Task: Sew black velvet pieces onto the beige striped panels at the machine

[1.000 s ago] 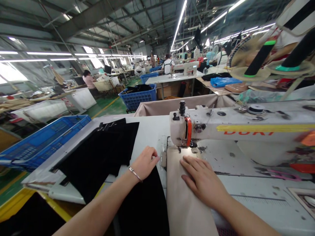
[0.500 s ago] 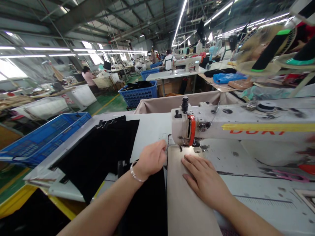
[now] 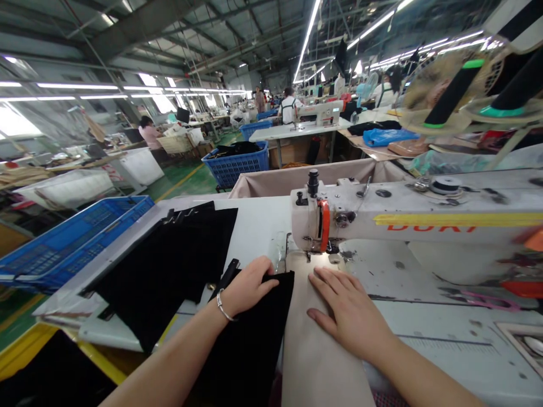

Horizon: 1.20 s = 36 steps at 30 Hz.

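My left hand (image 3: 246, 287) lies on the top edge of a black fabric piece (image 3: 250, 345), fingers curled over it, right beside a beige fabric strip (image 3: 316, 350). My right hand (image 3: 345, 308) rests flat, fingers spread, on the beige strip just in front of the needle area of a white sewing machine (image 3: 382, 217). A stack of black fabric pieces (image 3: 169, 265) lies on the white table (image 3: 261, 226) to the left of my left hand.
A blue plastic crate (image 3: 72, 240) stands at the table's left edge. Thread cones (image 3: 449, 96) stand on a rack at upper right. Pink scissors (image 3: 487, 301) lie on the machine bed to the right. Other people work at distant sewing stations beyond a beige bin (image 3: 297, 178).
My left hand came back from beside the presser foot and pulled the black piece up onto the table next to the beige strip. My right hand stayed flat on the strip.
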Available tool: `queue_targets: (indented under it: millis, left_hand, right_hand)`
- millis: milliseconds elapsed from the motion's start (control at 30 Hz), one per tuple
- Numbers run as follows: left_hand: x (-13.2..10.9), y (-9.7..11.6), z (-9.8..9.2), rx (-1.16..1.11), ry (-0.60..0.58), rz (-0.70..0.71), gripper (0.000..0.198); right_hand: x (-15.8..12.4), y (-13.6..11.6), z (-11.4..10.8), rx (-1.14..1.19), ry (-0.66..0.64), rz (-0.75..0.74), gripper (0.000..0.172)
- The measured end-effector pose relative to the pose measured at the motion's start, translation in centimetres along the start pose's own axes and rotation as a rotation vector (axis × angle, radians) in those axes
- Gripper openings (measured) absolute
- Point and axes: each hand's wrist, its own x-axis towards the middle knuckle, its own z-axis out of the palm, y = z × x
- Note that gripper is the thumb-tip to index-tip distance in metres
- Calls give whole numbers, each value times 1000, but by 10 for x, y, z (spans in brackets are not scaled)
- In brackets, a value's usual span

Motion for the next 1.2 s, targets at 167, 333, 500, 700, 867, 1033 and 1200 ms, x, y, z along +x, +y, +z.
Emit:
queue_targets:
  millis: [167, 333, 500, 700, 867, 1033, 1200]
  left_hand:
    - [-26, 2, -96, -273, 212, -142, 20]
    - [-32, 16, -173, -599, 415, -316, 31]
    - [21, 38, -66, -343, -72, -132, 20]
    - [57, 36, 33, -142, 57, -95, 9]
    - [63, 35, 29, -91, 102, -114, 6]
    - [66, 36, 34, -60, 146, -129, 7]
    - [69, 34, 39, -37, 175, -139, 8]
  right_hand:
    - [-1, 0, -2, 3, 10, -10, 61]
    - [-1, 1, 1, -7, 19, 0, 56]
    - [-1, 1, 1, -1, 2, -15, 47]
    - [1, 0, -1, 46, 29, -11, 44]
    - [2, 2, -2, 55, 5, -20, 44]
    - [3, 2, -1, 44, 3, -7, 46]
    - [4, 1, -1, 20, -23, 8, 48]
